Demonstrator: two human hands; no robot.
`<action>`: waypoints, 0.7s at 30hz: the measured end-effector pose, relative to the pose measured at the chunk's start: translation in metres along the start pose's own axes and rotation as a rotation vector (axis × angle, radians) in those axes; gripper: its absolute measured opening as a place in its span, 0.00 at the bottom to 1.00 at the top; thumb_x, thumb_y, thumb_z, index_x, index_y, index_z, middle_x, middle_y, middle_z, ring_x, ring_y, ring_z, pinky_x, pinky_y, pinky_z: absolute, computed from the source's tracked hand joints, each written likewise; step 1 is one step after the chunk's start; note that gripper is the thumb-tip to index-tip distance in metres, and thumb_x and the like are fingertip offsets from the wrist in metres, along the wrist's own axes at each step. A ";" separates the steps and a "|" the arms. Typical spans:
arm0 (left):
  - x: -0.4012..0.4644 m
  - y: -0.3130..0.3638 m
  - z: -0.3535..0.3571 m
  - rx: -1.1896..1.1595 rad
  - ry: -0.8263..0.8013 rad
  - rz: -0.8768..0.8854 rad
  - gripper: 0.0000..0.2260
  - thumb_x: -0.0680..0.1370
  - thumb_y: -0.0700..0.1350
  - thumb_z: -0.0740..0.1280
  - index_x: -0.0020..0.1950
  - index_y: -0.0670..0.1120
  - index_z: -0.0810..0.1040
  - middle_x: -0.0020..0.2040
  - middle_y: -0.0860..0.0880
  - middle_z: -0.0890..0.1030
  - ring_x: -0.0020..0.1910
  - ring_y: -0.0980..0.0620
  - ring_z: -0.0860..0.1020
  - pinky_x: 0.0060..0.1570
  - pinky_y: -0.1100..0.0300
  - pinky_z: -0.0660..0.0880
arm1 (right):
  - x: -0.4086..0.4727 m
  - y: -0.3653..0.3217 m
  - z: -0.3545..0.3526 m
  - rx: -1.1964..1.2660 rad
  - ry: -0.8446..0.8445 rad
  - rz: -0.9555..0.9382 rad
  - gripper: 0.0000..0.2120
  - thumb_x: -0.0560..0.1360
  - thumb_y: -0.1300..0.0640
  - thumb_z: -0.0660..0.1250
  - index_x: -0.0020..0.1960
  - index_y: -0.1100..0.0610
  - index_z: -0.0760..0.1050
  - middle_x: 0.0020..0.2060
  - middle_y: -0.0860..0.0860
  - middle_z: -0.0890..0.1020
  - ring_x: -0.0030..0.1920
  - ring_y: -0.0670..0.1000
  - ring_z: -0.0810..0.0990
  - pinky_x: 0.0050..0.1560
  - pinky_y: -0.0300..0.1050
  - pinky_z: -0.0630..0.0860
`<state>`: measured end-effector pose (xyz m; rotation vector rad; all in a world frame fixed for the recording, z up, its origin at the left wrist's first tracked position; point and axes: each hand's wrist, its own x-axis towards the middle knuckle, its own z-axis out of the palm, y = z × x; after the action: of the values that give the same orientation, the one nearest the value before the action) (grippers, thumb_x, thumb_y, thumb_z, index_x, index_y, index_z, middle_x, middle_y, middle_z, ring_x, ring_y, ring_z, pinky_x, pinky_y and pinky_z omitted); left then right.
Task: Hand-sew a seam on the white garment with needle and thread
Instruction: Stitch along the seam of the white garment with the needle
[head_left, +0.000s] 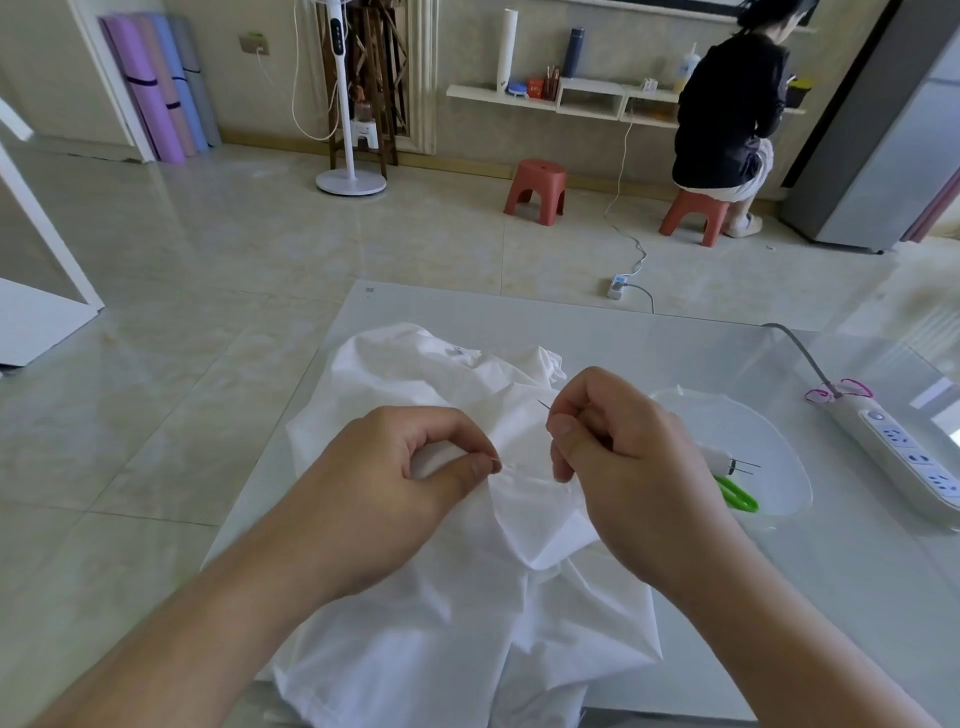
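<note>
A crumpled white garment (447, 597) lies on the glass table in front of me. My left hand (415, 478) pinches a fold of its fabric between thumb and fingers. My right hand (613, 447) pinches a thin needle (544, 405) whose tip sticks up and to the left of my fingertips, just above the cloth. A pale thread is faintly visible between the two hands. The lower part of the needle is hidden by my fingers.
A clear plastic lid or dish (774, 467) to the right holds a white spool with needles (727, 462) and green scissors (737, 496). A white power strip (904, 457) lies at the right edge. A person sits on a red stool far behind.
</note>
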<state>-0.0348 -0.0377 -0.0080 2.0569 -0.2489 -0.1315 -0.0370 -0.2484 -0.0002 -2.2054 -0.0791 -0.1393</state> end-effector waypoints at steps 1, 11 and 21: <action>0.000 0.000 -0.001 0.003 0.012 -0.002 0.06 0.81 0.51 0.72 0.46 0.60 0.87 0.46 0.64 0.86 0.49 0.63 0.83 0.49 0.65 0.75 | 0.000 -0.001 -0.001 -0.012 -0.002 0.000 0.11 0.82 0.61 0.63 0.43 0.50 0.75 0.34 0.46 0.83 0.28 0.44 0.71 0.29 0.36 0.67; -0.002 0.000 -0.006 -0.011 0.039 -0.007 0.10 0.82 0.48 0.71 0.53 0.66 0.85 0.51 0.67 0.84 0.52 0.65 0.83 0.54 0.59 0.79 | -0.003 -0.005 -0.013 -0.219 0.017 0.007 0.09 0.84 0.55 0.59 0.45 0.47 0.72 0.39 0.40 0.84 0.31 0.42 0.76 0.31 0.45 0.69; -0.001 0.000 -0.003 0.004 0.004 -0.005 0.07 0.81 0.50 0.72 0.46 0.59 0.88 0.48 0.67 0.86 0.52 0.68 0.82 0.51 0.68 0.73 | 0.006 0.006 -0.014 0.048 0.065 0.016 0.12 0.84 0.60 0.64 0.42 0.49 0.74 0.24 0.47 0.69 0.28 0.49 0.65 0.33 0.48 0.65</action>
<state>-0.0346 -0.0346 -0.0065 2.0618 -0.2423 -0.1301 -0.0317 -0.2633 0.0039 -2.1508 -0.0279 -0.1979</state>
